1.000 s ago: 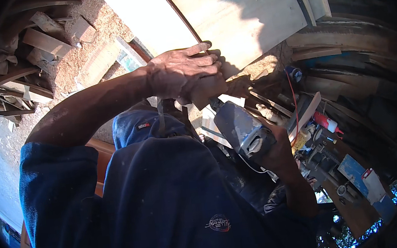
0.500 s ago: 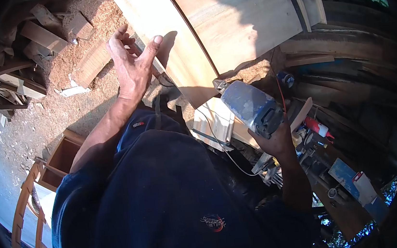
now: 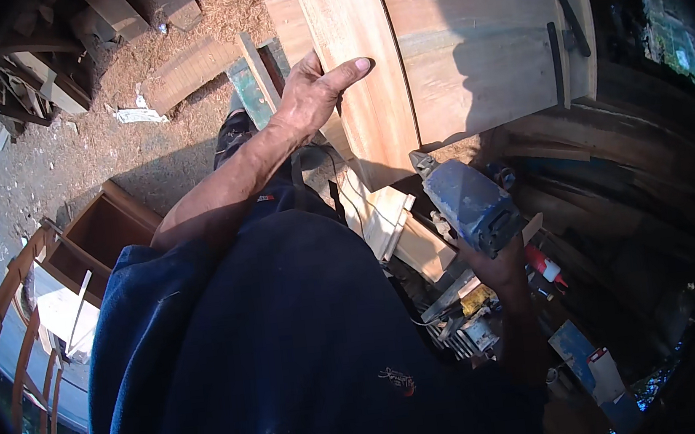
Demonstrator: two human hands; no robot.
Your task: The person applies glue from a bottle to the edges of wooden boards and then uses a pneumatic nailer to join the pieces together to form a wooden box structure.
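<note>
A long pale wooden board (image 3: 353,26) runs along the left edge of a wide wooden panel (image 3: 427,9). My left hand (image 3: 310,98) is closed on the board's left edge, thumb laid on top and fingers hidden beneath. Below the panel's near corner, a worn blue power tool (image 3: 471,201) is in my right hand (image 3: 496,265), which wraps round its rear end. The tool's metal tip points at the near end of the seam between board and panel; whether it touches the wood I cannot tell.
Dark metal bars (image 3: 567,12) lie at the panel's right edge. Offcuts (image 3: 185,77) and sawdust cover the floor at the far left. A wooden drawer-like box (image 3: 107,225) stands left of me. Several tools and a red-and-white bottle (image 3: 545,266) crowd the lower right.
My left hand has come down from above the board's edge, where its fingers were spread, and taken hold of the board. The right hand still holds the power tool. The whole view has shifted.
</note>
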